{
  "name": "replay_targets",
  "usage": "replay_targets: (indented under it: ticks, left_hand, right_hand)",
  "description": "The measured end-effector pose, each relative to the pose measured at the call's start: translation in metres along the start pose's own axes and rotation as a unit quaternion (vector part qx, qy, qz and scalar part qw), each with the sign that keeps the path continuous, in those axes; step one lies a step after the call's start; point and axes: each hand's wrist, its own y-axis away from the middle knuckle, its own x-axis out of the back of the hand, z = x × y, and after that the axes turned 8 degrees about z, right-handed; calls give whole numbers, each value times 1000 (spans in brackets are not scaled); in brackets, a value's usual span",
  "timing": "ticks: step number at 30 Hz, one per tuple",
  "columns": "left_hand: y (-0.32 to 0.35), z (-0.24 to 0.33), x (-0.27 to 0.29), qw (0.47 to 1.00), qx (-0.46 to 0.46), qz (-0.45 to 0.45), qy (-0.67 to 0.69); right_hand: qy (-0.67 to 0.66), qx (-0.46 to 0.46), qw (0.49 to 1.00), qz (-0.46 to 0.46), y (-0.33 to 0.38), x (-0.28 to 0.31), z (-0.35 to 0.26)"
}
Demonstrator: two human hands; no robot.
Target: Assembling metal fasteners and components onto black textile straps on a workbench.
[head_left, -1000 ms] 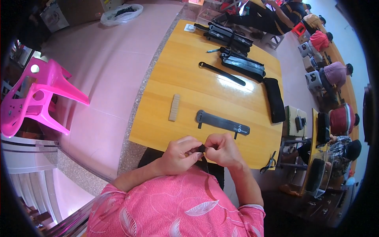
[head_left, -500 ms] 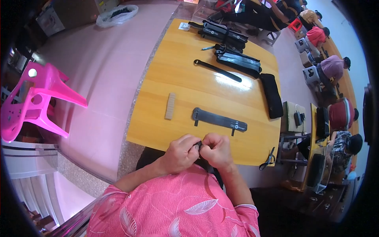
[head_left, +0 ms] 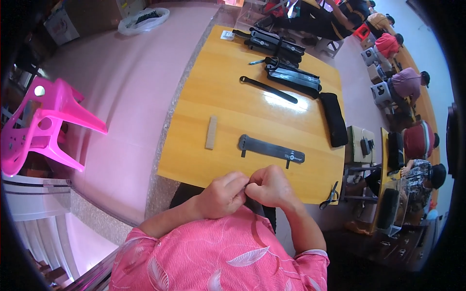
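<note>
My left hand (head_left: pixel 225 194) and my right hand (head_left: pixel 270 186) meet at the table's near edge, in front of my pink shirt. The fingers of both are closed and pinched together around a small dark piece, almost wholly hidden by them, so its kind does not show. Just beyond the hands lies a flat dark grey strap (head_left: pixel 272 149) with a white printed mark and two small black tabs. To its left rests a narrow tan strip (head_left: pixel 211 132), apart from the hands.
On the wooden table (head_left: pixel 194 162) are bundled black straps (head_left: pixel 276 46), another bundle (head_left: pixel 293 80), a loose black strap (head_left: pixel 268 89), a black padded roll (head_left: pixel 333 120), a pen (head_left: pixel 257 62) and scissors (head_left: pixel 330 196). A pink stool (head_left: pixel 53 121) stands left; several people sit at right.
My hands stay pinched together, with the right wrist and forearm shifted slightly right. The dark piece between the fingers shows less than before. The things on the table lie as they were.
</note>
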Motion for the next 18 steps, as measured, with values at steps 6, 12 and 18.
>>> replay_targets:
  ticks: [6, 12, 18]
  left_hand:
    - [0, -2, 2, 996, 81, 14, 19]
    - [-1, -22, 15, 859, 439, 83, 249]
    - [15, -17, 29, 768, 492, 52, 406]
  right_hand:
    - [-128, 8, 992, -8, -3, -20, 19]
    - [-255, 91, 960, 65, 6, -29, 32]
    - [-273, 109, 955, 49, 14, -9, 19]
